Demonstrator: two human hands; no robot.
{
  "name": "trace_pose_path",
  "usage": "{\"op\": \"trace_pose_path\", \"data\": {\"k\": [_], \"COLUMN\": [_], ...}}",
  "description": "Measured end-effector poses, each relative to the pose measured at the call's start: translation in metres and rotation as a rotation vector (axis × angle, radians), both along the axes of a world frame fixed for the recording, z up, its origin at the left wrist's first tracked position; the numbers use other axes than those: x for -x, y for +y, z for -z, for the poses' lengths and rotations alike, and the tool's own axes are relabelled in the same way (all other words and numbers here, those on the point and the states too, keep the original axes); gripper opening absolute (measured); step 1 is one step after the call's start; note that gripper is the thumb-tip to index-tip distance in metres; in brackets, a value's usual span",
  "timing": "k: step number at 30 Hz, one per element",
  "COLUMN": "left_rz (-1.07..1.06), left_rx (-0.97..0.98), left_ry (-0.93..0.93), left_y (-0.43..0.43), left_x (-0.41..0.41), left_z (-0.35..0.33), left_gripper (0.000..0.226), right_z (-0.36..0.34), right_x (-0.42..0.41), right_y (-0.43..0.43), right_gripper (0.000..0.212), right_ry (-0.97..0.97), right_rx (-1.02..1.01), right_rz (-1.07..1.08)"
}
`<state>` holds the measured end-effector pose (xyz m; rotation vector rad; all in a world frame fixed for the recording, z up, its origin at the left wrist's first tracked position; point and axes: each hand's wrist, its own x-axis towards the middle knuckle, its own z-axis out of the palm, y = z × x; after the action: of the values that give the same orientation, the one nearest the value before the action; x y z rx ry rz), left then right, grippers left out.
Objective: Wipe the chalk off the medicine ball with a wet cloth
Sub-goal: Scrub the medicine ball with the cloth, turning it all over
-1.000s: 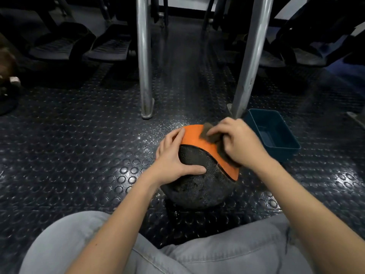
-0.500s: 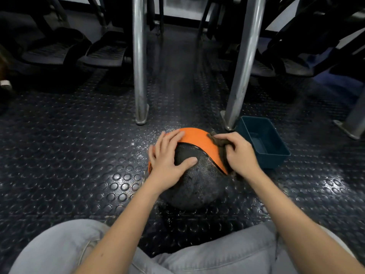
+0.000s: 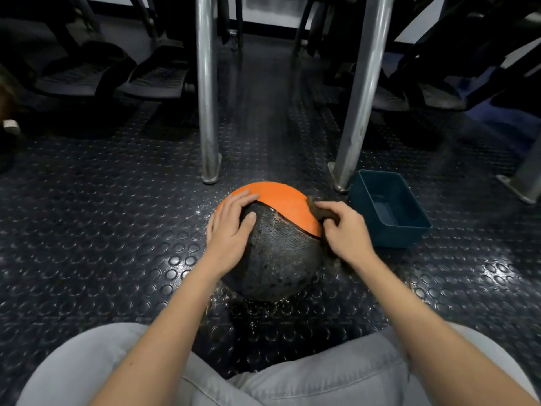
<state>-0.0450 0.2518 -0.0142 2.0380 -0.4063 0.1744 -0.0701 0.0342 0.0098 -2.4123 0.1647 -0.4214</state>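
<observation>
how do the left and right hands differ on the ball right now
The left hand rests flat on the orange-and-black textured medicine ball, holding nothing; the right hand curls, pinching a dark brown crumpled cloth at its right edge. Both are bare, on the ball's upper half.

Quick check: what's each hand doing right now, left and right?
Left hand: open, fingers spread flat on the medicine ball.
Right hand: closed, gripping the cloth at the ball's right side.

Seemingly, cloth mostly under right hand
</observation>
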Motion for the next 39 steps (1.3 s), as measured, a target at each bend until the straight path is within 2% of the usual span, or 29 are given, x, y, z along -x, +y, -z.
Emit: {"op": "trace_pose_path", "data": {"k": [2, 6, 8, 12, 14, 18, 20, 22, 26, 28, 31, 33, 35, 39], "left_rz": [-0.021, -0.001, 0.018, 0.044, 0.019, 0.000, 0.015, 0.048, 0.102, 0.073, 0.030, 0.023, 0.041, 0.040], "left_rx": [0.018, -0.002, -0.012, -0.061, -0.070, -0.027, -0.014, -0.031, -0.098, -0.106, -0.085, -0.076, -0.073, -0.076], "left_ry": [0.023, -0.024, -0.026, -0.017, -0.036, -0.030, -0.031, -0.017, -0.024, -0.026, -0.020, -0.027, -0.012, -0.030], "left_y": [0.002, 0.002, 0.001, -0.007, -0.010, -0.001, 0.004, 0.006, -0.006, -0.011, -0.010, -0.005, -0.001, -0.005], "left_x": [-0.001, 0.002, 0.004, 0.007, 0.009, 0.010, 0.009, 0.010, 0.022, 0.023, 0.020, 0.017, 0.017, 0.017], "left_z": [0.001, 0.003, 0.002, -0.001, 0.000, 0.002, 0.002, 0.000, -0.001, -0.002, -0.001, 0.001, 0.001, 0.001], "left_gripper": [0.037, 0.040, 0.038, 0.041, 0.043, 0.036, 0.036, 0.039, 0.043, 0.041, 0.043, 0.046, 0.049, 0.056], "right_z": [-0.005, -0.013, -0.014, -0.015, -0.017, -0.019, -0.017, -0.015, -0.015, -0.017, -0.018, -0.015, -0.015, -0.015], "right_x": [0.013, 0.033, 0.020, -0.010, -0.005, 0.034, 0.034, 0.013, -0.015, -0.004, 0.029, 0.038, 0.020, -0.012], "right_y": [0.025, 0.056, 0.041, 0.004, 0.009, 0.044, 0.044, 0.031, -0.001, 0.007, 0.033, 0.038, 0.027, 0.002], "right_gripper": [0.041, 0.040, 0.041, 0.043, 0.043, 0.039, 0.040, 0.041, 0.042, 0.041, 0.040, 0.038, 0.040, 0.044], "right_ry": [-0.125, -0.353, -0.281, -0.023, -0.012, -0.231, -0.280, -0.228, 0.021, -0.011, -0.219, -0.227, -0.180, 0.013], "right_rx": [0.026, 0.316, 0.302, 0.143, 0.146, 0.319, 0.387, 0.315, 0.045, 0.075, 0.225, 0.297, 0.189, -0.022], "right_rz": [-0.077, -0.363, -0.315, -0.020, -0.021, -0.356, -0.459, -0.357, 0.007, -0.008, -0.267, -0.387, -0.330, -0.007]}}
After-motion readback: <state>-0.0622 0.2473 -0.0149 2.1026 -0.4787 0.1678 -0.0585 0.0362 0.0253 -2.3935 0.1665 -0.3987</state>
